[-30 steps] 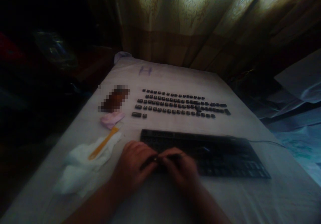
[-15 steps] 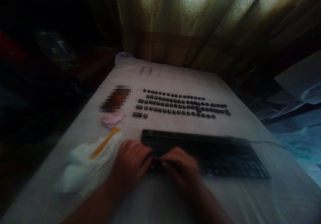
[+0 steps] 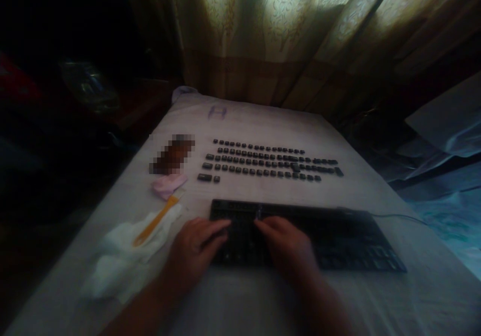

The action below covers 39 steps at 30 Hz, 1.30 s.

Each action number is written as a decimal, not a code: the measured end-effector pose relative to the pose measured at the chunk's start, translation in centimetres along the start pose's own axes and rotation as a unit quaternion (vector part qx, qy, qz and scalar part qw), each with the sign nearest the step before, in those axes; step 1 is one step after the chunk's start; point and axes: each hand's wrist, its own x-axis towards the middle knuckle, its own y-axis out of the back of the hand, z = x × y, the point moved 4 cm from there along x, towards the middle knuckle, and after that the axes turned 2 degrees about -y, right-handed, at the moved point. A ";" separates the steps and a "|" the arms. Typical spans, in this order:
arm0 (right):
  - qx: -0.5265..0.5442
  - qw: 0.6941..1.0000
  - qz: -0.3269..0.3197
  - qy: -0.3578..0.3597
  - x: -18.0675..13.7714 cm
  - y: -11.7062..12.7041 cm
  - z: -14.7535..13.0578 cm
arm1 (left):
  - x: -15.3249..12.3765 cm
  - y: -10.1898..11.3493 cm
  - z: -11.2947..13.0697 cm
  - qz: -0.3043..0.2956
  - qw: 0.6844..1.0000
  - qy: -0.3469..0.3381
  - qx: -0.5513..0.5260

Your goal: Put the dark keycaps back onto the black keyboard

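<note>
A black keyboard lies in front of me, many of its keycaps off. My left hand rests at its left end, thumb and forefinger apart over the dark surface, with nothing visible between them. Over the left half of the keyboard, my right hand is closed in a pinch. A small, slim, faintly shiny thing stands at its fingertips, too blurred to name. Behind the keyboard, loose black keycaps lie in several rows, with wider ones at the left ends.
Left of the keyboard, an orange-handled brush lies on crumpled white tissue. A pink cloth and a pixelated brown object lie beyond. A cable runs off to the right across the pale tablecloth. Curtains hang behind.
My right hand has moved up and right over the keyboard, away from my left hand, with the slim thing now showing at its fingertips. My left forefinger and thumb have spread slightly.
</note>
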 end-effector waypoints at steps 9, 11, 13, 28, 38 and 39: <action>0.014 0.999 0.021 -0.036 0.8 1.7 -0.4 | -0.1 0.1 0.0 -0.010 0.999 -0.029 -0.016; 0.062 0.996 0.046 -0.038 0.9 1.8 -1.0 | -0.2 0.0 0.1 -0.015 0.999 -0.035 -0.016; 0.127 0.990 0.054 -0.025 1.0 1.7 -2.0 | -0.2 -0.1 0.3 -0.026 0.998 -0.043 -0.024; 0.263 0.964 0.020 0.007 1.5 0.8 -4.8 | -0.8 -0.8 1.9 -0.097 0.990 -0.064 -0.079; 0.220 0.975 0.013 0.032 1.3 -0.1 -4.9 | -1.7 -1.5 0.1 -0.033 0.999 -0.035 -0.018; 0.215 0.976 0.012 0.027 1.5 -0.1 -4.6 | -1.5 -1.2 -0.1 -0.014 0.999 -0.033 -0.003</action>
